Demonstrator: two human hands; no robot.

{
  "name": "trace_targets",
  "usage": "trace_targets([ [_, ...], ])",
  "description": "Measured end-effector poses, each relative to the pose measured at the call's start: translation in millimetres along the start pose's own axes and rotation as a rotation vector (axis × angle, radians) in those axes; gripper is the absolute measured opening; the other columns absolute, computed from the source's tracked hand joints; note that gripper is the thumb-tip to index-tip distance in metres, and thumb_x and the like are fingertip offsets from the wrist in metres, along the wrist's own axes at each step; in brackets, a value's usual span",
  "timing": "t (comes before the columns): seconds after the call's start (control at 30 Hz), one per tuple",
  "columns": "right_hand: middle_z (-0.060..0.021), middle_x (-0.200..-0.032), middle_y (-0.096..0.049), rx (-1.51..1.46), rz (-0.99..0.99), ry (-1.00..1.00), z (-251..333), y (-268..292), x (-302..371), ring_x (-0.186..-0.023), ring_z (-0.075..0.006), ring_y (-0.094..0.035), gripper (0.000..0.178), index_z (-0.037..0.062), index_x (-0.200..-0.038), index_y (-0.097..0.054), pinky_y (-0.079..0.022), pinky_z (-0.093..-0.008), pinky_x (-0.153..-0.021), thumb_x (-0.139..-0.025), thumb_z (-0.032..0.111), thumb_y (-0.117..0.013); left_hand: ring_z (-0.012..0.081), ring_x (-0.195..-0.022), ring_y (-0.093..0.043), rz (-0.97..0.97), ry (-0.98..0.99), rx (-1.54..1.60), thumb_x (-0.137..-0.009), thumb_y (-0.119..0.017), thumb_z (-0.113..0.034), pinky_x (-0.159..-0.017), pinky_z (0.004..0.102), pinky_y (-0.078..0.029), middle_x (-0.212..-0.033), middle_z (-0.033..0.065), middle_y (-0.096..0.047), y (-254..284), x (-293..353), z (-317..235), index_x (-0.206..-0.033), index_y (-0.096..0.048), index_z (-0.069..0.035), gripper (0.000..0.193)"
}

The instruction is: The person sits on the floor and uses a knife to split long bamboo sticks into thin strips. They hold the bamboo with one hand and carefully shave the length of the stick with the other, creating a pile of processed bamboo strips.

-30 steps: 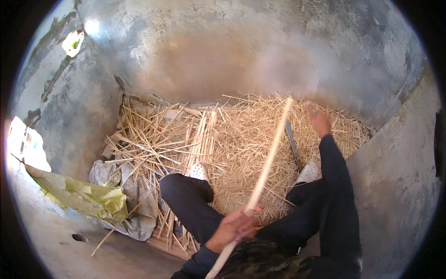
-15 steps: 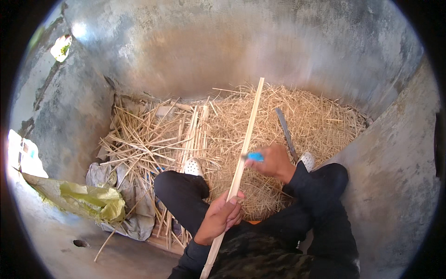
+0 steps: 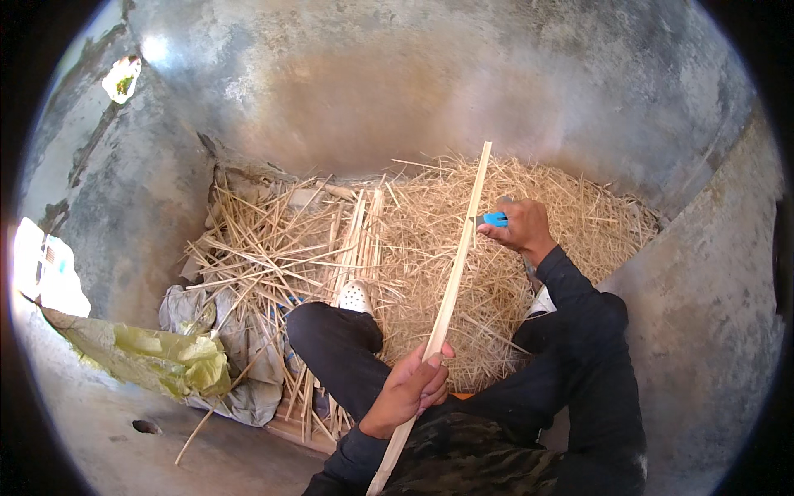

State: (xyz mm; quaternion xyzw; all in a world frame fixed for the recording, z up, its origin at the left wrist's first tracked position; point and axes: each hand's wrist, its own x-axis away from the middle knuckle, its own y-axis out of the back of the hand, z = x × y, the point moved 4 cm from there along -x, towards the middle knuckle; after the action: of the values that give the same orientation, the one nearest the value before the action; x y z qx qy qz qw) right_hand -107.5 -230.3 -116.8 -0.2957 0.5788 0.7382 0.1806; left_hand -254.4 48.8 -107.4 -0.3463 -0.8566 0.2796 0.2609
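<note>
A long pale strip (image 3: pixel 453 285) of wood or bamboo slants from my lap up over the shavings. My left hand (image 3: pixel 413 384) is closed around its lower part. Farther up, my right hand (image 3: pixel 527 226) grips a blue-handled cutter (image 3: pixel 495 219), its short blade against the strip's right edge. A thin curl of material hangs beside the strip just below the blade. Behind my right hand lies a long dark blade (image 3: pixel 530 269), mostly hidden by the hand.
Curly shavings (image 3: pixel 579 207) cover the floor ahead and right. Thin sticks (image 3: pixel 265 248) lie heaped at left, beside straight strips (image 3: pixel 357 236). A yellow-green sack (image 3: pixel 165 357) and grey cloth (image 3: pixel 252 405) sit at lower left. Concrete walls (image 3: pixel 372 91) enclose me; my white clog (image 3: pixel 356 298) shows.
My right hand and the cutter have moved up along the strip, away from me. The strip and left hand have shifted slightly right in the picture, as has the whole view.
</note>
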Motion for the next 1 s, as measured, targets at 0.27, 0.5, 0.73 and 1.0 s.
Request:
trace_targets([
  [0.27,-0.0136,-0.052,-0.054,0.15,0.063,-0.368,-102,-3,-36,-0.052,-0.03,-0.059,0.082,0.0028,-0.059,-0.062,-0.044,-0.0435,-0.051,-0.079,0.079,-0.038,0.0052,-0.043,-0.028,0.061,0.073,-0.001,-0.099,-0.046,-0.026,-0.047,0.0212,-0.028,-0.058,-0.0056,-0.031,-4,-1,13,-0.113,-0.044,-0.007,0.025],
  [0.5,-0.0185,-0.052,-0.05,-0.25,0.151,-0.631,-100,-16,2,-0.044,-0.0296,-0.043,0.073,-0.0017,-0.055,-0.052,-0.034,-0.0457,-0.051,-0.093,0.059,-0.038,0.004,-0.044,-0.031,-0.068,-0.026,-0.116,-0.1,-0.042,-0.026,-0.042,0.0193,-0.026,-0.056,-0.0048,-0.032,17,-1,5,-0.128,-0.043,-0.003,0.037],
  [0.73,-0.0127,-0.048,-0.053,-0.188,0.306,-0.085,77,34,56,-0.047,-0.0301,-0.057,0.067,0.0062,-0.057,-0.06,-0.044,-0.0406,-0.047,-0.08,0.068,-0.052,0.0038,-0.048,-0.033,-0.111,-0.116,-0.436,-0.1,-0.041,-0.021,-0.044,0.0176,-0.029,-0.06,-0.0054,-0.036,-4,-10,-13,-0.144,-0.027,-0.003,0.049],
  [1.0,-0.0116,-0.046,-0.052,-0.187,0.367,0.015,92,37,45,-0.043,-0.0296,-0.054,0.07,0.0085,-0.057,-0.061,-0.045,-0.04,-0.047,-0.08,0.073,-0.047,0.0047,-0.061,-0.036,-0.164,-0.16,-0.494,-0.098,-0.045,-0.014,-0.053,0.0187,-0.031,-0.074,-0.0045,-0.039,-4,5,-5,-0.145,-0.025,-0.002,0.053],
])
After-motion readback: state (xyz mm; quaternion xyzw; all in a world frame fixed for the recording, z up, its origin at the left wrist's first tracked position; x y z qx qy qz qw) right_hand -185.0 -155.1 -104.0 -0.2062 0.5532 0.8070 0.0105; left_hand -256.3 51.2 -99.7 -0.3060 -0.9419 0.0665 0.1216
